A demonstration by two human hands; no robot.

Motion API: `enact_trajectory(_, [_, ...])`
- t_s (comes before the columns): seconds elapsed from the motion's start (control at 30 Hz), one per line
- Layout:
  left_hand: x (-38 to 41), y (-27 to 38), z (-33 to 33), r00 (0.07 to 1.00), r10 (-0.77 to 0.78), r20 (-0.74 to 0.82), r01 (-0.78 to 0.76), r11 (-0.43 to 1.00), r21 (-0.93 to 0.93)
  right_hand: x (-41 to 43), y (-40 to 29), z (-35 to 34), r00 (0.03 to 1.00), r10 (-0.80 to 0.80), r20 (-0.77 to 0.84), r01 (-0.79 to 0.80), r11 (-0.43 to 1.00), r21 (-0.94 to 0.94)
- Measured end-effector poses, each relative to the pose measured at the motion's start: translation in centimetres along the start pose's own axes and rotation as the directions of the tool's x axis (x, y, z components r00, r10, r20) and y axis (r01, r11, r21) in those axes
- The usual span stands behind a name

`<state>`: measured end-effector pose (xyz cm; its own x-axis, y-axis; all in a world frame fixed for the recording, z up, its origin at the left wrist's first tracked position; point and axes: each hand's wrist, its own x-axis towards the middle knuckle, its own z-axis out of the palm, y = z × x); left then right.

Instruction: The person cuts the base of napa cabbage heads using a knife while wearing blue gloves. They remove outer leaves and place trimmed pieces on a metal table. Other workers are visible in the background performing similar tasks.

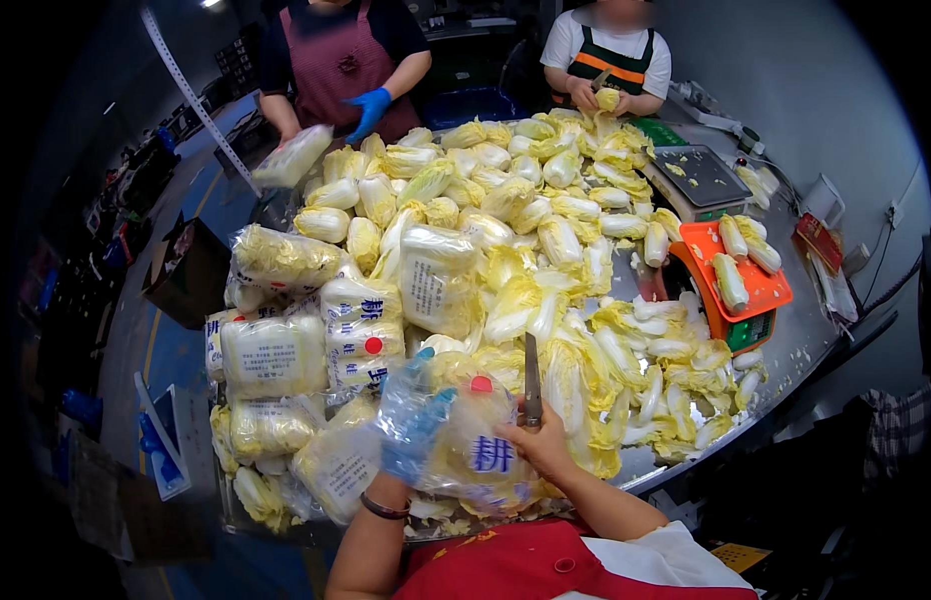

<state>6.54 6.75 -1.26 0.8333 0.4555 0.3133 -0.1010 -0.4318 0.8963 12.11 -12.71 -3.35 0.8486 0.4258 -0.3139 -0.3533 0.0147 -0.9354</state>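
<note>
Both my hands are at a printed clear plastic bag of baby Chinese cabbages (477,450), near the table's front edge. My left hand (414,416), in a blue glove with clear plastic over it, touches the bag's left side; blur hides how its fingers lie. My bare right hand (539,442) grips a knife (534,379), its blade pointing away from me, and touches the bag's right side. Filled bags of cabbage (274,356) are stacked to the left. Another filled bag (438,277) lies beyond my hands. Loose baby cabbages (559,240) cover the middle.
An orange scale (735,281) holds several cabbages at the right; a grey scale (702,176) stands behind it. Trimmed leaves (660,360) lie at the right front. Across the table, one co-worker holds a filled bag (293,156), another a cabbage (607,100) and a knife. A cardboard box (186,270) stands left.
</note>
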Motion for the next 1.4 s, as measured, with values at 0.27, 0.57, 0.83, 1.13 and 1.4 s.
enact_trajectory(0.27, [-0.5,0.3,-0.6,0.973,0.2,0.117,-0.227,0.921,0.315,-0.1,0.2,-0.3,0.985,-0.164,0.06,0.162,0.986,0.039])
enact_trajectory(0.57, [-1.1,-2.0,-0.3,0.991,0.09,-0.096,-0.08,0.992,0.102,-0.6,1.7,0.1,0.957,-0.287,0.04,0.29,0.953,-0.084])
enact_trajectory(0.83, [-2.8,-6.0,-0.6,0.95,-0.24,-0.201,0.127,0.882,-0.454,-1.7,-1.5,0.8,0.966,0.116,0.23,-0.154,0.976,0.154])
enact_trajectory(1.13, [-2.8,-2.4,-1.4,0.917,-0.391,-0.075,0.25,0.712,-0.656,-1.5,-1.7,0.8,0.984,0.009,0.18,-0.088,0.894,0.439])
enact_trajectory(1.4, [-2.9,-1.2,-0.9,0.865,-0.499,-0.046,0.223,0.465,-0.857,-1.5,-1.8,0.8,0.994,-0.101,0.053,0.067,0.895,0.44])
